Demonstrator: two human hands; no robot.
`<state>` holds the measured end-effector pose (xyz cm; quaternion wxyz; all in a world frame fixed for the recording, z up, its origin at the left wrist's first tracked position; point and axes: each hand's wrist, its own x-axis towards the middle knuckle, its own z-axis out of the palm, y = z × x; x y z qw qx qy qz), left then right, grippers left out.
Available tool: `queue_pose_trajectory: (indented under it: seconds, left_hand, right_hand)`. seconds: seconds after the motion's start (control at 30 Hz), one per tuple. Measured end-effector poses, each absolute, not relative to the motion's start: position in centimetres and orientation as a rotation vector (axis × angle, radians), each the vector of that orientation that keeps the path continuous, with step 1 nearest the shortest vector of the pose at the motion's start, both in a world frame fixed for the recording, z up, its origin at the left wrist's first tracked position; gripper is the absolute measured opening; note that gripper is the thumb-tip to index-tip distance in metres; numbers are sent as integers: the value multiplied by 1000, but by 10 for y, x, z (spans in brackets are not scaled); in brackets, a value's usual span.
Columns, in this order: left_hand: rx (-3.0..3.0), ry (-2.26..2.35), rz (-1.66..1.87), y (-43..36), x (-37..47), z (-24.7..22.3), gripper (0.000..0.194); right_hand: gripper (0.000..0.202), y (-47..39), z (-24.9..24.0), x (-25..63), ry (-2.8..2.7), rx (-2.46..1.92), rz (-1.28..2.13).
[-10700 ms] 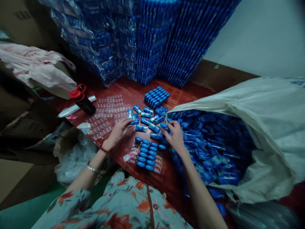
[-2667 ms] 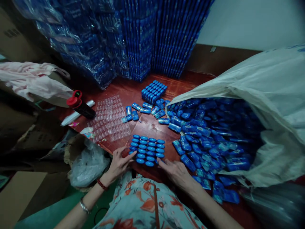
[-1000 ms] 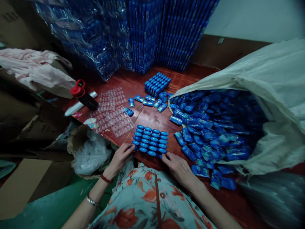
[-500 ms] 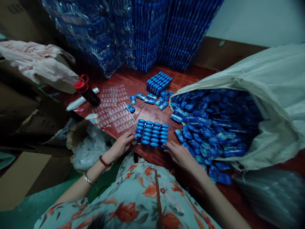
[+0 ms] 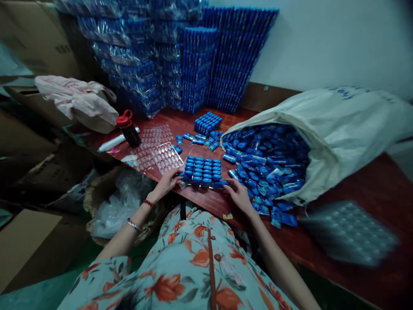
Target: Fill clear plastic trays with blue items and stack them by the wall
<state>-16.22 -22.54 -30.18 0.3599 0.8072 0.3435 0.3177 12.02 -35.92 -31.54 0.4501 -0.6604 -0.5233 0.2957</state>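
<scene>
Rows of small blue packs [image 5: 202, 168] stand close together near the table's front edge. My left hand [image 5: 169, 180] is closed at the left end of these rows, its fingertips on a blue pack there. At the front right corner, my right hand [image 5: 238, 193] pinches the end of a blue pack [image 5: 220, 184] lying flat against the rows. Behind stands a second block of blue packs [image 5: 208, 122], with loose packs [image 5: 199, 138] in front of it. Clear blister trays [image 5: 167, 157] lie to the left of the rows.
A white sack [image 5: 335, 129] spills blue packs at the right, with a clear tray stack [image 5: 351, 232] nearby. A red-capped bottle [image 5: 129, 131] stands left. Tall blue stacks [image 5: 196, 69] line the back. An open carton [image 5: 92, 215] of plastic sits below the left edge.
The view has tilted and shifted, showing more wall and table. My right hand now has a blue pack at the front right corner of the rows; my left hand remains at their left end.
</scene>
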Motion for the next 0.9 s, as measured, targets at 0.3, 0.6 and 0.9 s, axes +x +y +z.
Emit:
queue_pose_trajectory:
  seconds: [0.3, 0.6, 0.9]
  left_hand:
    - [2009, 879, 803, -219, -162, -303, 26]
    - [1874, 942, 804, -219, -164, -315, 42]
    - [1855, 1032, 803, -226, -164, -308, 50]
  right_hand:
    - [34, -360, -327, 115, -1205, -1574, 694]
    - [38, -363, -330, 114, -1188, -1583, 748]
    - [46, -363, -332, 104, -1010, -1556, 839]
